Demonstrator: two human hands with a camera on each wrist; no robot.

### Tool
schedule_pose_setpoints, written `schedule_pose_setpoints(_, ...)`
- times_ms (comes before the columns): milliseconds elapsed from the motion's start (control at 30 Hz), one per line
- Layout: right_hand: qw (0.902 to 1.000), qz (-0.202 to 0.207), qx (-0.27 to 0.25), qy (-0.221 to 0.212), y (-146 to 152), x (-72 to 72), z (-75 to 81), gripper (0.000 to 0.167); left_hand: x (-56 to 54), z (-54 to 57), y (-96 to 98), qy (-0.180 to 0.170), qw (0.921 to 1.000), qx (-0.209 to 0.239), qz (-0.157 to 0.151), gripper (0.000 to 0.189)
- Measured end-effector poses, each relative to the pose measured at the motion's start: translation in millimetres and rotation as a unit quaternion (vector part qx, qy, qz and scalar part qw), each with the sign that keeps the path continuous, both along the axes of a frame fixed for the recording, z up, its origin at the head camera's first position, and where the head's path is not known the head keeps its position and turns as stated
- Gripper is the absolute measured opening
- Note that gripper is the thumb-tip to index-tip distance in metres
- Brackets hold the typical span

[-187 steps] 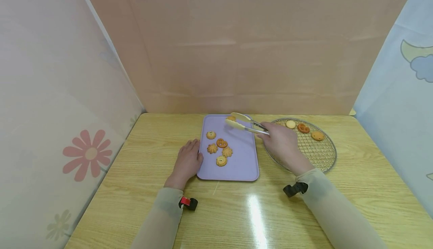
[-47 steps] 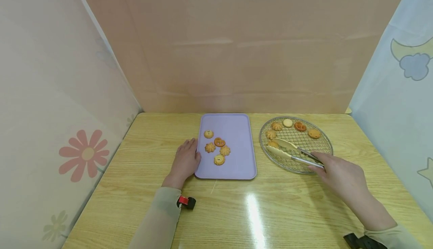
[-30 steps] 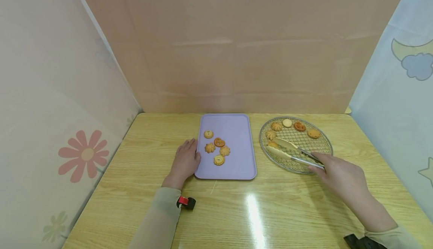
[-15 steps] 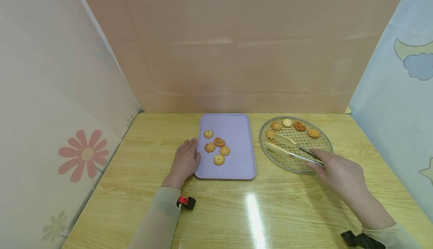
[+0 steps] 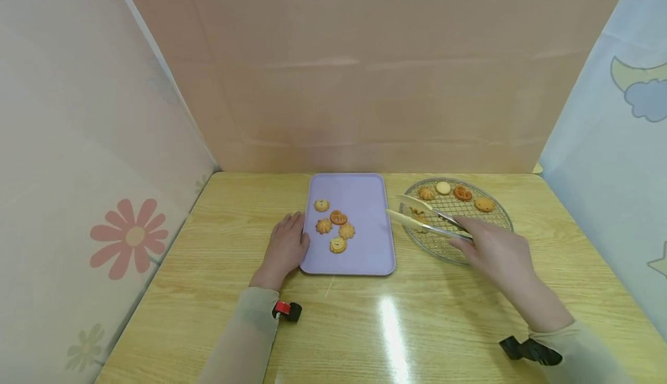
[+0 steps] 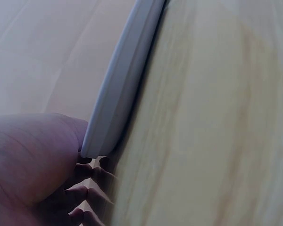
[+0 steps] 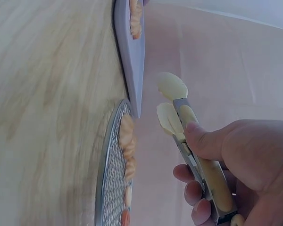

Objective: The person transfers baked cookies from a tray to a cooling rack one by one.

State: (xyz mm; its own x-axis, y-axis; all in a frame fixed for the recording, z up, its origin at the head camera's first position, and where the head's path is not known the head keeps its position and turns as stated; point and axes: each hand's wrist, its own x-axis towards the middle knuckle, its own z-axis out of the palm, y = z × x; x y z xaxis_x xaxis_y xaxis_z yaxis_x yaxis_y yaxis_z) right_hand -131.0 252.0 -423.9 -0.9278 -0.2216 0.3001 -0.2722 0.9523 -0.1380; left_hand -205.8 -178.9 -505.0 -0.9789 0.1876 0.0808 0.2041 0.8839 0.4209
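Note:
My right hand (image 5: pixel 492 251) grips a pair of metal tongs (image 7: pixel 198 155) with cream-coloured tips, thumb on one arm and fingers round the other. The tips are parted with nothing between them, over the gap between the round wire rack (image 5: pixel 458 251) and the lilac tray (image 5: pixel 365 262). My left hand (image 5: pixel 283 245) lies at the tray's left edge, its thumb against the rim (image 6: pixel 111 108). On the tray lie a pretzel-shaped cookie (image 5: pixel 338 217), star-shaped cookies (image 5: pixel 323 226) and round ones (image 5: pixel 337 245). The tongs partly hide cookies at the rack's left side.
Along the rack's back lie a star-shaped cookie (image 5: pixel 427 193), a pale round cookie (image 5: pixel 443 187), a pretzel-shaped one (image 5: pixel 462 193) and an oval one (image 5: pixel 484 204). Tray and rack stand side by side on the wooden table (image 5: pixel 339 332). A tan backdrop (image 5: pixel 339 83) rises behind.
The tongs took a cookie from the tray's back to the rack's left side and let it go there. My right hand has since lifted them left towards the tray; my left hand has stayed put.

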Motion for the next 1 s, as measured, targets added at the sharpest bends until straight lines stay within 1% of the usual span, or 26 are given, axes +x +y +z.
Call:
schedule_pose_setpoints(233, 0.9998, 0.012, -0.005, -0.013, -23, -17.5, 5.8, 0.054, -1.1, 0.6, -0.1, -0.006, 1.0000, 0.001, 0.003, 0.058)
schedule_pose_setpoints(400, 0.9996, 0.022, -0.008, -0.016, -37, -26.7, 8.0, 0.054, -2.2, -0.5, 0.4, -0.007, 1.0000, 0.000, 0.002, 0.057)
schedule_pose_setpoints(567, 0.9991, 0.038, -0.010, -0.017, -49, -34.4, 7.7, 0.055, -2.0, -1.2, 0.1, -0.006, 1.0000, -0.001, 0.002, 0.057)
schedule_pose_setpoints(767, 0.9985, 0.045, -0.016, -0.025, -61, -44.1, 5.6, 0.053, -1.2, -0.5, -0.5, -0.011, 0.9999, 0.001, 0.005, 0.057)
schedule_pose_setpoints(1000, 0.9984, 0.052, -0.018, -0.012, -78, -52.7, 3.8, 0.052, 0.1, 2.7, 0.8, -0.012, 0.9999, 0.001, 0.005, 0.056)
